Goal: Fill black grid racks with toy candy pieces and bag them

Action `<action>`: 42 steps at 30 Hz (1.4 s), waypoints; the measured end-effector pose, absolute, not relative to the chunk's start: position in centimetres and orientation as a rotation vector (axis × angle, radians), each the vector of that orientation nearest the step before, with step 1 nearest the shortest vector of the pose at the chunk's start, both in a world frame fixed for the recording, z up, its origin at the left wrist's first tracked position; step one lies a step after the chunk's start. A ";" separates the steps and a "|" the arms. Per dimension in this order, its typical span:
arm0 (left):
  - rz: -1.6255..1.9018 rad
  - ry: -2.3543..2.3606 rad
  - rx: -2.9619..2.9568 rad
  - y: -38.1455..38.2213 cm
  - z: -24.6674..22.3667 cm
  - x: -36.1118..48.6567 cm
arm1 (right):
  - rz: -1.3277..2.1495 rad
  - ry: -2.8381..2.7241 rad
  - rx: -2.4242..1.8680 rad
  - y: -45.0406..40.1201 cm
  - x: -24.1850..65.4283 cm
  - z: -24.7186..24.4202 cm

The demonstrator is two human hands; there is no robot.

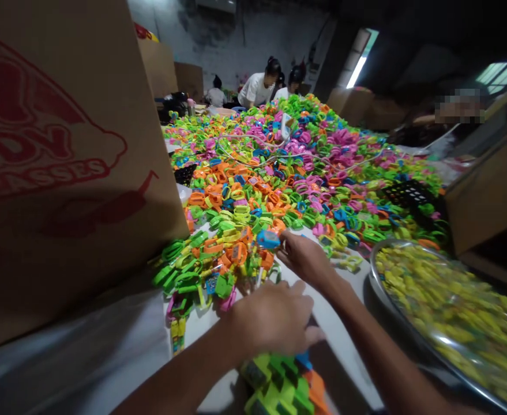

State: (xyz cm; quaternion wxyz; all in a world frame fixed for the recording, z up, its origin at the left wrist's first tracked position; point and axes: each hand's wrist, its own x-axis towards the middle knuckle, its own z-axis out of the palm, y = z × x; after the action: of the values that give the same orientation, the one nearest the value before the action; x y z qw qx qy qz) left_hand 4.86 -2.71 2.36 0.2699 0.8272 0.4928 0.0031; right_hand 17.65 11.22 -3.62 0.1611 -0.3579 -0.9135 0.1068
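My right hand [300,256] reaches to the near edge of a heap of colourful plastic toys and pinches a blue looped plastic toy [269,239] between thumb and fingers. Smeared by motion, my left hand [274,317] hovers nearer to me with its fingers spread; no item shows in it. Just below that hand, green toys [279,383] sit close together in rows, with orange toys [318,392] beside them. Loose orange toys [238,253] and green toys [188,282] lie to the left of my right hand on the white tabletop [340,334].
A big printed cardboard box [63,230] blocks the left side. On the right stands a metal basin [376,276] of yellow wrapped pieces. The toy heap [288,150] rises behind, crossed by a white cable [257,138]. Several people work farther back.
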 end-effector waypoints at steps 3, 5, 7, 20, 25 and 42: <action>0.062 1.276 2.262 -1.9 1.8 4.7 | 0.460 -2.374 -1.193 9.0 22.6 -3.9; 0.076 1.300 2.294 -1.3 1.4 5.0 | 0.681 -2.112 -1.332 6.2 26.0 -4.8; 0.054 1.351 2.305 -0.7 1.0 5.5 | 0.992 -1.828 -1.460 2.5 28.8 -5.9; -0.095 1.425 2.258 -0.1 -0.4 6.3 | 1.859 -1.335 -1.169 -5.1 27.3 -10.0; -0.152 1.408 2.253 0.0 -0.2 6.5 | 1.790 -1.438 -1.203 -4.7 28.0 -10.2; -0.129 1.386 2.281 0.1 -0.4 6.4 | 1.399 -1.984 -1.136 -4.6 28.1 -9.5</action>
State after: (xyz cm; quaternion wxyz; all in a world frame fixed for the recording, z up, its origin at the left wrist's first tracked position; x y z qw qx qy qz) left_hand 6.42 0.08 -0.39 0.2325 0.8301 0.5046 -0.0470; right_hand 28.08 -4.57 -9.46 0.2283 -0.4127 -0.7206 0.5082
